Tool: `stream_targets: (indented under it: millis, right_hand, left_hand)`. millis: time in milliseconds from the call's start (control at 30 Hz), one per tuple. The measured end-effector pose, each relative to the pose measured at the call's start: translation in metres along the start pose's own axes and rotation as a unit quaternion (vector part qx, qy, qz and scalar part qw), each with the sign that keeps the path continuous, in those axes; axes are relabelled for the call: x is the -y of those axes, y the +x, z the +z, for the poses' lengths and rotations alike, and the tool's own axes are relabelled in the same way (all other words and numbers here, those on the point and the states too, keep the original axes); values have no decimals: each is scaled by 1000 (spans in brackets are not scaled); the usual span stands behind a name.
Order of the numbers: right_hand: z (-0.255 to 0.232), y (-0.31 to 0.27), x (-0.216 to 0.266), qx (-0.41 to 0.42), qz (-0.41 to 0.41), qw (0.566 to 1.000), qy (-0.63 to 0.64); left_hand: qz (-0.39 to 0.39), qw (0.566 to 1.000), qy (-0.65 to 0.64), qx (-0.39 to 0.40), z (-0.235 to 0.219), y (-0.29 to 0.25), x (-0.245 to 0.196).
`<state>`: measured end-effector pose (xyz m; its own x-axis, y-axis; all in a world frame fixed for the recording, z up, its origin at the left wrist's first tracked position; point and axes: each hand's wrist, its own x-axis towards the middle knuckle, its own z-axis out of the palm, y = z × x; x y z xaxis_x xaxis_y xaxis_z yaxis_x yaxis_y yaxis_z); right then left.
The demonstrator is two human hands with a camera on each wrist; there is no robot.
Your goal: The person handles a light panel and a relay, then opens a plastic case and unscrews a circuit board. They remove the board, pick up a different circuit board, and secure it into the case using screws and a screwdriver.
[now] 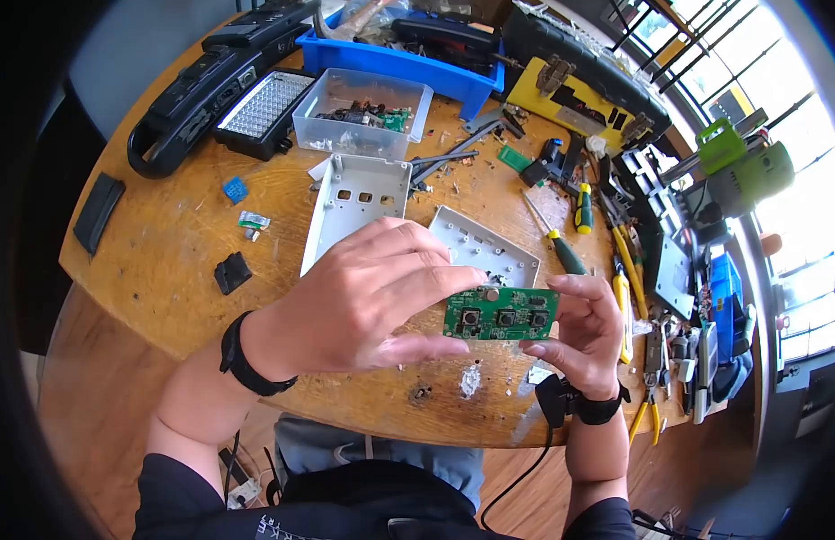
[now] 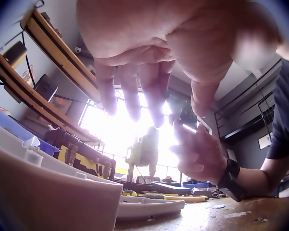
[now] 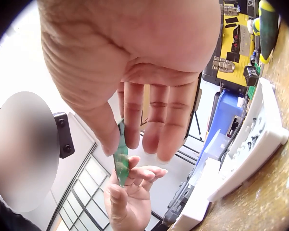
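A green circuit board with several black buttons is held up above the table, its button side showing in the head view. My right hand pinches its right end between thumb and fingers. In the right wrist view the board appears edge-on beside the thumb of my right hand. My left hand is at the board's left end, fingers extended and thumb apart below; whether the fingertips touch it is unclear. Behind lie a light grey casing half and a shallower one with small dark parts inside.
A clear bin and blue crate stand at the back, near a yellow-and-black case. To the right are screwdrivers, yellow-handled pliers and a green drill. A black scrap lies left.
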<state>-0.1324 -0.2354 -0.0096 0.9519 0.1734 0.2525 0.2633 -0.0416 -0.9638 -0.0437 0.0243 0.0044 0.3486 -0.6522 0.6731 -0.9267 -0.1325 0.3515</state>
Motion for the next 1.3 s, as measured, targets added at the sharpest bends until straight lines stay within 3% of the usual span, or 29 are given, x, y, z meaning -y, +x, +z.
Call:
stream_targets:
  millis: [133,200,333,533,700,800,933,1000,1300]
  right_hand:
    - [3,-7,-6,-17,-33,999,2]
    - [5,-5,-7,-27,-121,991,-56]
    - [6,-4,-10,-48,-170,980,-91]
    - [8,-8,-10,-82,-154,977,-126]
    - [9,-7,-12,-92,-225,957,-159]
    - [3,-3,-7,-32,-226,954,-192]
    - [6,-8,-3,-58,-153,967,-194]
    - [8,-8,-1,-79,-92,983,-137]
    - [5,-6,-1,-3,-55,998,16]
  left_hand:
    - [15,1000,3,-4,2,0,-3]
    - [18,1000,-8,-3,3,0,-4]
    - [25,1000,-12,-10,3,0,-6]
    - [27,999,-28,-28,6,-1,-7]
    - [33,998,-26,-36,5,-1,-9]
    - [31,998,-31,-40,7,-3,-9]
    - [-4,998,-54,-35,7,-3,-9]
    - [-3,997,-58,-40,7,-1,-9]
    - [-8,996,-72,-45,3,2,-7]
